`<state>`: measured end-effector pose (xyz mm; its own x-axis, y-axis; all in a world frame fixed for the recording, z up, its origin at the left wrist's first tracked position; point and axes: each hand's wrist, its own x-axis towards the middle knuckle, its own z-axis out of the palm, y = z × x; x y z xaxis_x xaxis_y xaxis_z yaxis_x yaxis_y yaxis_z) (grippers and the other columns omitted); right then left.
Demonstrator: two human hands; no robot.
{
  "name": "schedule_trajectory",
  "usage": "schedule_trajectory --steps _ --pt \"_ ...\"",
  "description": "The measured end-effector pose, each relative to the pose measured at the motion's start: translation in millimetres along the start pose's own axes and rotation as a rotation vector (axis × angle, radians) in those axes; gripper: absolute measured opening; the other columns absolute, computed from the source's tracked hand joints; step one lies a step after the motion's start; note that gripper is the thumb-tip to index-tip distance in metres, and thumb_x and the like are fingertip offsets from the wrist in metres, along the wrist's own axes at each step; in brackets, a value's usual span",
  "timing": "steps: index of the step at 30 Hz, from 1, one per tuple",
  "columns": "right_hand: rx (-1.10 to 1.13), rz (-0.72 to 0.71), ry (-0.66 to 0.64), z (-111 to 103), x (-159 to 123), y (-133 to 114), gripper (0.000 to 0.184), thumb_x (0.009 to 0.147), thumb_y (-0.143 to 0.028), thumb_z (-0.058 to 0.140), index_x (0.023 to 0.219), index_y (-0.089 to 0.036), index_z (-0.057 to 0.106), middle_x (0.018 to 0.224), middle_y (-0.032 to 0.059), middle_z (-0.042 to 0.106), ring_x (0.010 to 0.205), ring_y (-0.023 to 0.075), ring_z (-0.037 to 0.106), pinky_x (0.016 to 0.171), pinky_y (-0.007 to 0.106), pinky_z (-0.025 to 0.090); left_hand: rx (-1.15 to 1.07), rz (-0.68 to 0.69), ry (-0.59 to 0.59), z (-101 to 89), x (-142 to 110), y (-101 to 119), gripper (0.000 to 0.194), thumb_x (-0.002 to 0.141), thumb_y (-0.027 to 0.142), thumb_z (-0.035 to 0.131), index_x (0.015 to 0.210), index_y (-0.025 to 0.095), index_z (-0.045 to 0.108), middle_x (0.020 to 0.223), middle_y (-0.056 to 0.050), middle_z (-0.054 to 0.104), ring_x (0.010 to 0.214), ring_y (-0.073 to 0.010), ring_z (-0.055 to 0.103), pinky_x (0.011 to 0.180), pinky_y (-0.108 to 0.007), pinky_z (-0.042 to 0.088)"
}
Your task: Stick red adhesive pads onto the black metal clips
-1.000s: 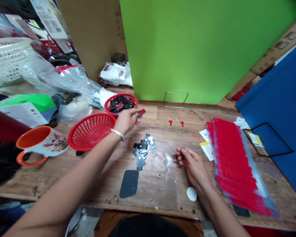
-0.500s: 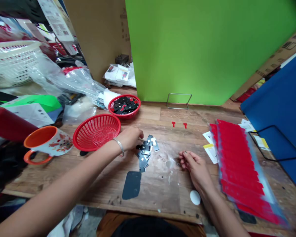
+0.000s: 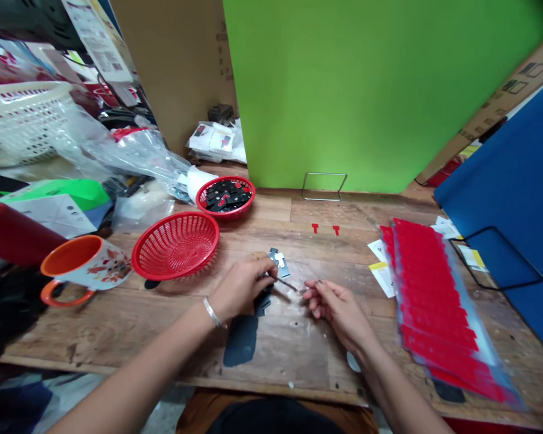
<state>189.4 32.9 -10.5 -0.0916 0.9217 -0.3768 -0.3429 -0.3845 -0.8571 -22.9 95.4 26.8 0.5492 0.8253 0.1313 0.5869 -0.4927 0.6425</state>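
Note:
My left hand (image 3: 241, 286) rests over a small pile of grey metal plates (image 3: 277, 260) on the wooden table (image 3: 117, 313), its fingers pinched on one thin plate (image 3: 286, 283) that juts toward the right. My right hand (image 3: 335, 306) lies just right of that plate with its fingers curled, the fingertips almost touching the plate's end. Whether the right hand holds anything I cannot make out. A silver bangle sits on my left wrist.
Behind my left hand stand an empty red basket (image 3: 175, 245) and a smaller red basket of black parts (image 3: 225, 197). An orange mug (image 3: 78, 269) is at left. Red sticker sheets (image 3: 434, 301) lie at right, before a blue board (image 3: 516, 199) and a green board (image 3: 357, 90).
My left hand dropped the red-tipped part by the far basket, came back to the pile and picked up a plate. My right hand shifted left to meet it.

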Motion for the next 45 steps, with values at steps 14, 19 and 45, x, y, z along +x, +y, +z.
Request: schedule_trajectory --steps 14,19,45 --pt "-0.058 -0.205 0.142 17.9 1.1 9.8 0.03 0.07 -0.029 0.067 0.092 -0.02 0.049 0.065 -0.0041 0.06 0.047 0.0075 0.049 0.047 0.019 0.038 -1.165 -0.507 0.185 78.9 -1.6 41.8 0.021 0.073 0.032 0.062 0.075 0.012 0.059 0.072 -0.002 0.062 0.064 -0.0113 0.057 0.065 -0.024 0.048" --pt "-0.34 -0.333 0.2 -1.3 23.3 2.7 0.02 0.076 -0.035 0.058 0.085 -0.018 0.055 0.068 0.0 0.06 0.056 0.0115 0.053 0.051 0.022 0.042 -1.3 -0.66 0.215 70.6 10.7 35.6 0.021 0.07 0.028 0.066 0.068 0.013 0.051 0.072 -0.004 0.064 0.067 -0.0143 0.063 0.066 -0.028 0.053" --pt "-1.293 -0.377 0.536 -33.3 184.8 -53.4 0.008 0.069 -0.016 0.057 0.072 -0.018 0.064 0.072 0.007 0.063 0.069 0.0184 0.056 0.061 0.026 0.037 -1.128 -0.873 0.158 84.9 178.3 -29.5 0.032 0.085 0.03 0.049 0.112 0.014 0.051 0.111 -0.009 0.054 0.094 -0.0189 0.055 0.078 -0.039 0.048"
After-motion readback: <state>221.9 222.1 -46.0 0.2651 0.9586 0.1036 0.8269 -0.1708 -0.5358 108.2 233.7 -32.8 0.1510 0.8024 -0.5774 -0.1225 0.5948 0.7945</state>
